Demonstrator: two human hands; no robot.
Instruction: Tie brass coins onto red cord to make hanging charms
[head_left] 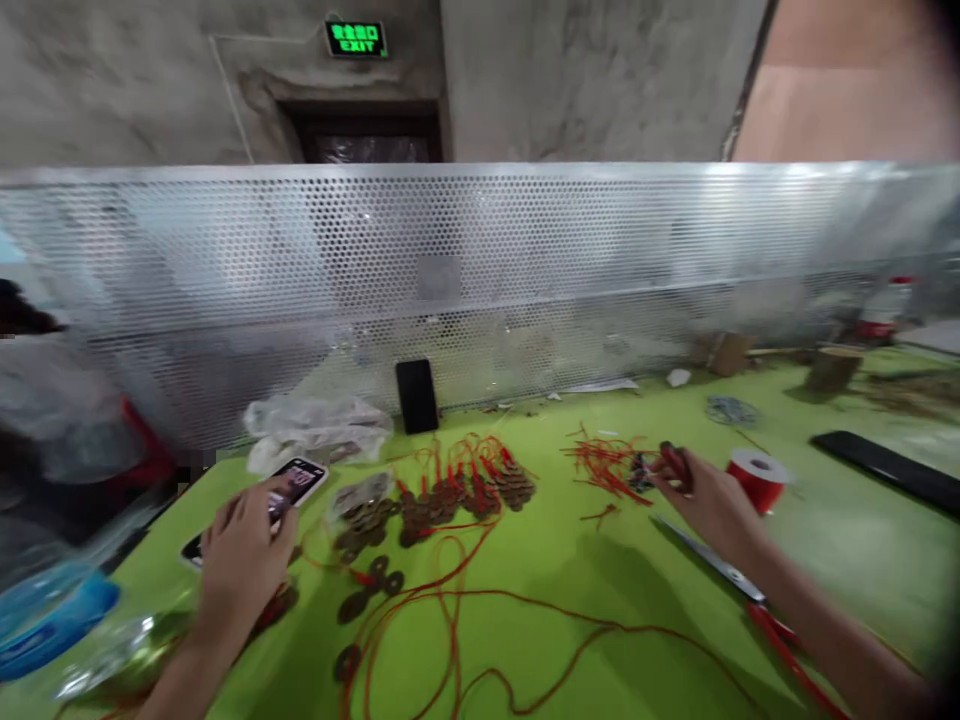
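My left hand (244,550) lies over a smartphone (306,480) with a lit screen, its fingers apart and touching the phone. My right hand (705,490) is closed on a small dark red object, perhaps a lighter (674,462), beside a pile of cut red cord pieces (604,462). Scissors (724,570) with red handles lie partly beneath my right forearm. Between my hands are rows of dark coin charms (442,510) with red cord loops. A separate coin cluster (371,588) lies nearer me. Long red cord (525,598) curls across the green table.
A spool of red cord (757,480) stands right of my right hand. A black phone (416,396) leans by the perforated metal screen (525,240). Plastic bags (322,425), a blue packet (52,610) and a long black object (892,470) lie around. A person (52,400) is at far left.
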